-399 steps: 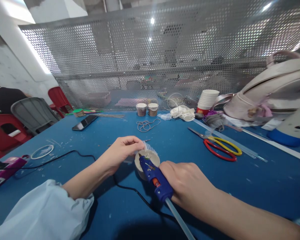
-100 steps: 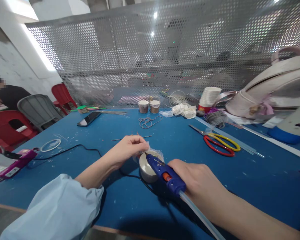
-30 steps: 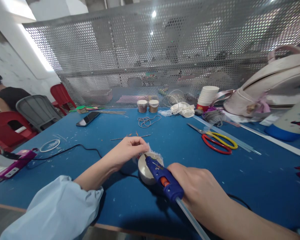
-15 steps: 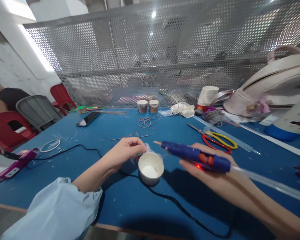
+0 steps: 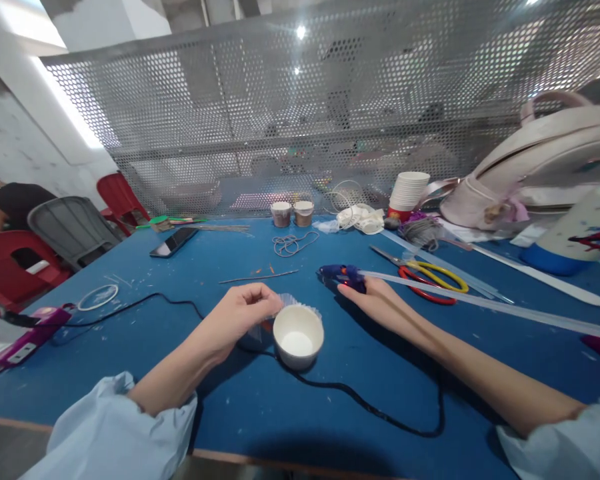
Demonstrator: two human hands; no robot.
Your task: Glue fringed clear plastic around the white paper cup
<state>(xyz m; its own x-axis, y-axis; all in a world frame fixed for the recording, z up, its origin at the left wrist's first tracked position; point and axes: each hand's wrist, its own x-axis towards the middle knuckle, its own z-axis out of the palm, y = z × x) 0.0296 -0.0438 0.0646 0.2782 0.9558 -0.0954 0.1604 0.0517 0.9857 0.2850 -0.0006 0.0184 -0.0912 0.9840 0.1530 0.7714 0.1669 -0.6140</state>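
A white paper cup [image 5: 299, 340] stands on the blue table in front of me, its opening facing up towards me. Ruffled, translucent trim [image 5: 291, 300] shows behind its rim. My left hand [image 5: 253, 307] is closed in a pinch on the trim, just left of the cup. To the right of the cup, my right hand [image 5: 375, 300] grips a dark blue hot glue gun [image 5: 347, 275] low over the table, nozzle pointing left and away. A red light glows on the gun, and a long clear glue stick [image 5: 430, 288] sticks out of its back.
A black cord [image 5: 360, 400] loops in front of the cup. Scissors [image 5: 430, 280] lie beyond my right hand, near a stack of paper cups [image 5: 409, 193] and a bag [image 5: 540, 167]. A phone [image 5: 174, 241] and a purple power strip [image 5: 35, 337] lie left. A person sits far left.
My right hand has lowered the glue gun towards the table and moved it away from me, clear of the cup. My left hand keeps its pinch beside the cup.
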